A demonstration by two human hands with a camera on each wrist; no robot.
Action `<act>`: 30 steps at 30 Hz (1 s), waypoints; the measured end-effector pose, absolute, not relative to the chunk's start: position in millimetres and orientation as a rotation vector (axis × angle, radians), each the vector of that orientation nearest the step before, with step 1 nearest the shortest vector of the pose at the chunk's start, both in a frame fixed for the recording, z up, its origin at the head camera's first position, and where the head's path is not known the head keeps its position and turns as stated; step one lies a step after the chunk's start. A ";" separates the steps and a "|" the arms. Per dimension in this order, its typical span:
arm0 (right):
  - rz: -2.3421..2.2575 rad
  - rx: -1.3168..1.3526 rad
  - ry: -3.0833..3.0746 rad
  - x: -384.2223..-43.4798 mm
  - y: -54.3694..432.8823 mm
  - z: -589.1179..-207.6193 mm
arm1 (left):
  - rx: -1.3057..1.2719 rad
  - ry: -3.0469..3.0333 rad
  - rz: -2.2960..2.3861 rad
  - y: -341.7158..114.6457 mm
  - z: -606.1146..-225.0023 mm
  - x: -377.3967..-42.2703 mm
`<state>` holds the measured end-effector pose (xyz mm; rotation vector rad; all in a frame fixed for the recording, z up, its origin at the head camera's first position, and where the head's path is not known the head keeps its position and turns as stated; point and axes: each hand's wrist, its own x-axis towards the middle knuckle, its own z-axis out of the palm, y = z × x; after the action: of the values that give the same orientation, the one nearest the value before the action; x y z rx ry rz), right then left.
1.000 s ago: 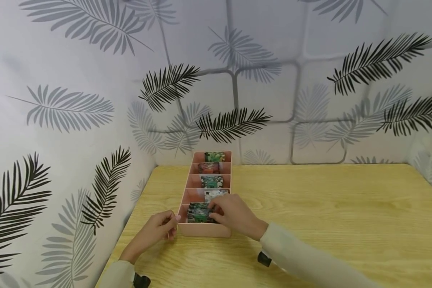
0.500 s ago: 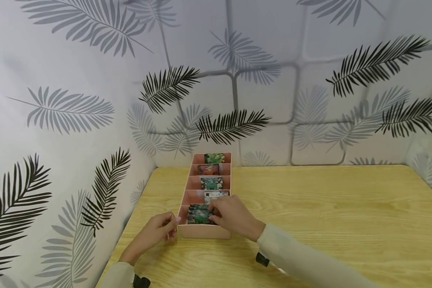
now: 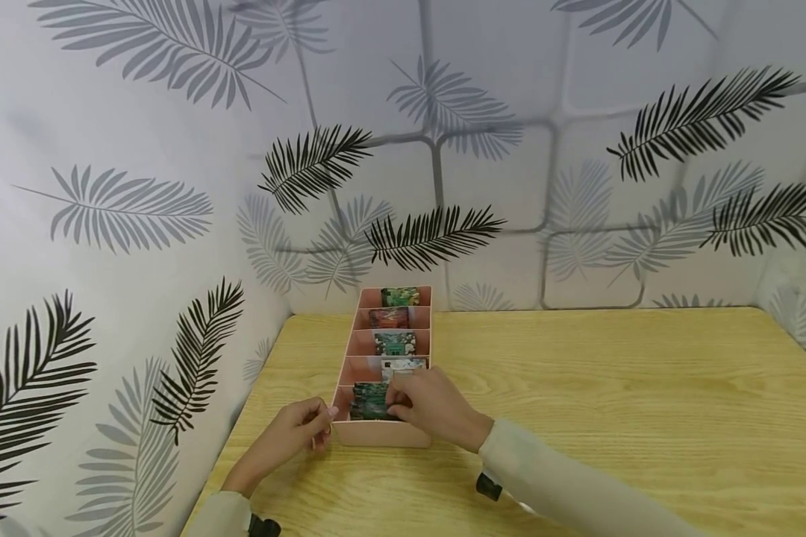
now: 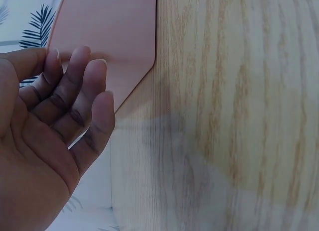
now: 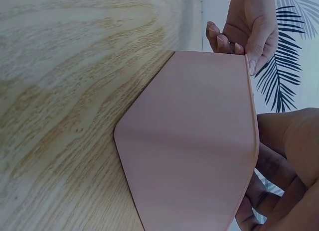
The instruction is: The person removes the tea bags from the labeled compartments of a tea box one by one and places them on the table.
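Observation:
A long pink divided box point(image 3: 383, 434) lies on the wooden table, its short front side toward me. My left hand point(image 3: 295, 432) pinches the rim at its front left corner between thumb and index finger; the other fingers stay loosely bent outside it, as the left wrist view shows. Over the front compartment, my right hand point(image 3: 436, 406) pinches the right part of the dark green sachets point(image 3: 368, 401) with thumb and fingers. How many it grips, I cannot tell. In the right wrist view, the box wall hides the sachets.
Farther compartments hold a white sachet point(image 3: 403, 365), a green and white one point(image 3: 395, 344), a red one point(image 3: 389, 318) and a green and yellow one point(image 3: 401, 297). The wood-grain table point(image 3: 611, 388) extends right. A leaf-patterned curtain point(image 3: 497, 179) hangs behind.
The right fingers shift slightly at the front sachets, and the nearest sachet's bright green patch has gone out of sight. The left hand keeps its place at the box corner.

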<state>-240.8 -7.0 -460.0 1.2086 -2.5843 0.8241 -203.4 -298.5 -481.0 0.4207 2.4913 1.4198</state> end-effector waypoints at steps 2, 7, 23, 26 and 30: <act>0.823 1.214 -2.583 -240.4 -7.0 -460.3 | 0.421 2.487 1.424 -298.4 -481.3 -203.6; 0.893 1.174 -2.603 -239.5 -5.7 -460.3 | 0.426 2.481 1.431 -298.4 -482.4 -204.0; 1.009 1.041 -2.542 -244.3 10.2 -441.8 | 0.443 2.479 1.434 -297.8 -480.3 -203.9; 1.034 1.032 -2.492 -246.8 15.2 -434.9 | 0.434 2.484 1.432 -297.8 -480.3 -204.3; 1.052 1.003 -2.456 -250.4 22.6 -426.3 | 0.430 2.487 1.428 -297.8 -480.4 -204.6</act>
<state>-250.4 22.6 -426.3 1.0030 -2.4560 1.0517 -204.6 -297.8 -480.4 0.4297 2.4871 1.4279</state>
